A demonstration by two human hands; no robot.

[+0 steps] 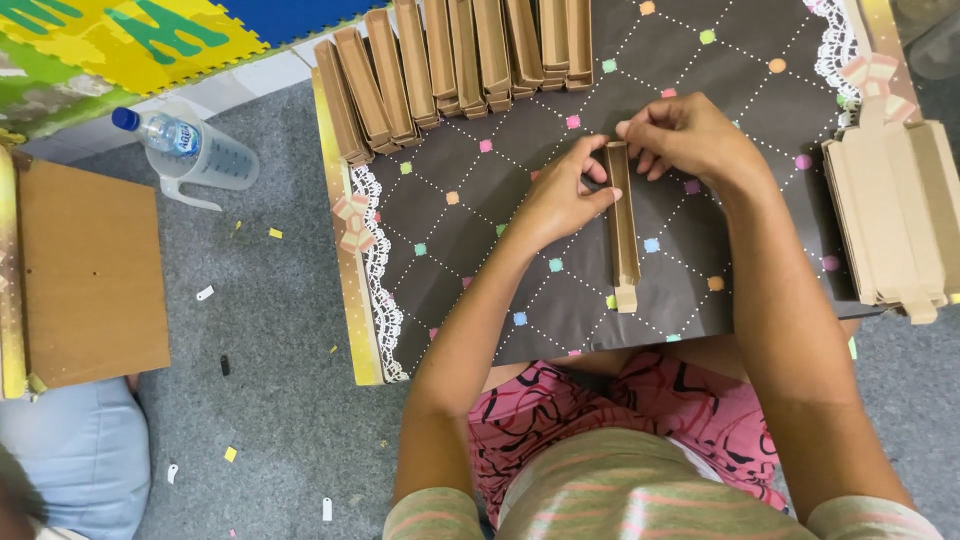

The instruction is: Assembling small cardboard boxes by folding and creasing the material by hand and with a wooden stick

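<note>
the person is sitting at the near edge of a low table [440, 330], which is wearing a dark cover with dotted diamond lines and small coloured squares. a long, narrow cardboard box [622, 225] is lying on the cover near the table's middle, running near to far, with a small flap at its near end. the left hand [556, 200] is pressing against the box's left wall near its far end, fingers together and curled, thumb lying along the wall. the right hand [680, 135] is closing on the far tip of the box, fingers bunched together and pinching the cardboard there. to the right, a stack of flat cardboard blanks [890, 215] is resting at the table's right edge. at the far edge, a row of folded cardboard boxes [450, 65] is leaning together. on the floor to the far left, a plastic bottle [160, 130] is standing inside a clear jug [215, 160].
</note>
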